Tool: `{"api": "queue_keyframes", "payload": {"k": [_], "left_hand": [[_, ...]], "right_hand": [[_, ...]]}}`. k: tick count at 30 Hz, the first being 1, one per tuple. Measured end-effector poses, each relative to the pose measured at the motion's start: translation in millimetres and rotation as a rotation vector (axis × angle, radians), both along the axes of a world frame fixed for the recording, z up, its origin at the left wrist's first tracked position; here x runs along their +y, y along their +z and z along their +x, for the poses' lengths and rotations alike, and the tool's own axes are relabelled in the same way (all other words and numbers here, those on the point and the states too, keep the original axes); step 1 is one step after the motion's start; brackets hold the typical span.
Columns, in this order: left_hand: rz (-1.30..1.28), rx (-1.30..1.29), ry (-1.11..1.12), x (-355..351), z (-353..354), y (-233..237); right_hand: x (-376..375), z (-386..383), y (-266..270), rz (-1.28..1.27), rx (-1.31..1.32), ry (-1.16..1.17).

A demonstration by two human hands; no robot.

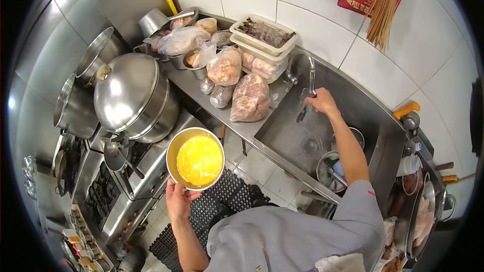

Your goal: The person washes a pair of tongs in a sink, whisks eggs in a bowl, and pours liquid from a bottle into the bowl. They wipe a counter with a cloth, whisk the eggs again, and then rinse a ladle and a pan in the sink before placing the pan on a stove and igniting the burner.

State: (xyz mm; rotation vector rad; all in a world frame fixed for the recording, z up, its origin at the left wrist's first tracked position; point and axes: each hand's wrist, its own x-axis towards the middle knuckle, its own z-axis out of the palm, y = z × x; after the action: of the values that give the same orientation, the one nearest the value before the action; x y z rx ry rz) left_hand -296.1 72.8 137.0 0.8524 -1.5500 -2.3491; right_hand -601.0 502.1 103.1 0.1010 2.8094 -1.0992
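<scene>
My left hand (179, 199) grips the lower rim of a round metal bowl (170, 157), which is held level above the floor mat. Beaten-egg-like yellow liquid (200, 161) fills much of it. Over the sink (287, 131), my right hand (321, 102) has its fingers closed just below the spout of the curved tap (311, 70). Something dark and thin, or running water, shows beside the fingertips; what they hold is too small to make out.
Bagged raw meat (250, 98) and stacked trays (264, 32) crowd the counter left of the sink. A large lidded pot (128, 90) stands by the stove (106, 191). Bowls with a whisk (335, 174) lie in the sink's right part. A black mat (222, 199) covers the floor.
</scene>
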Motion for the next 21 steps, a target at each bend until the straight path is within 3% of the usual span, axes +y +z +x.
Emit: {"api": "queue_keyframes", "payload": {"k": [15, 21], "left_hand": [[-0.003, -0.007, 0.072, -6, 19, 6], [-0.012, -0.028, 0.113, -8, 33, 11]], "right_hand": [[16, -17, 34, 0.039, -0.079, 0.140], [-10, -47, -21, 0.298, 0.248, 0.277]]}}
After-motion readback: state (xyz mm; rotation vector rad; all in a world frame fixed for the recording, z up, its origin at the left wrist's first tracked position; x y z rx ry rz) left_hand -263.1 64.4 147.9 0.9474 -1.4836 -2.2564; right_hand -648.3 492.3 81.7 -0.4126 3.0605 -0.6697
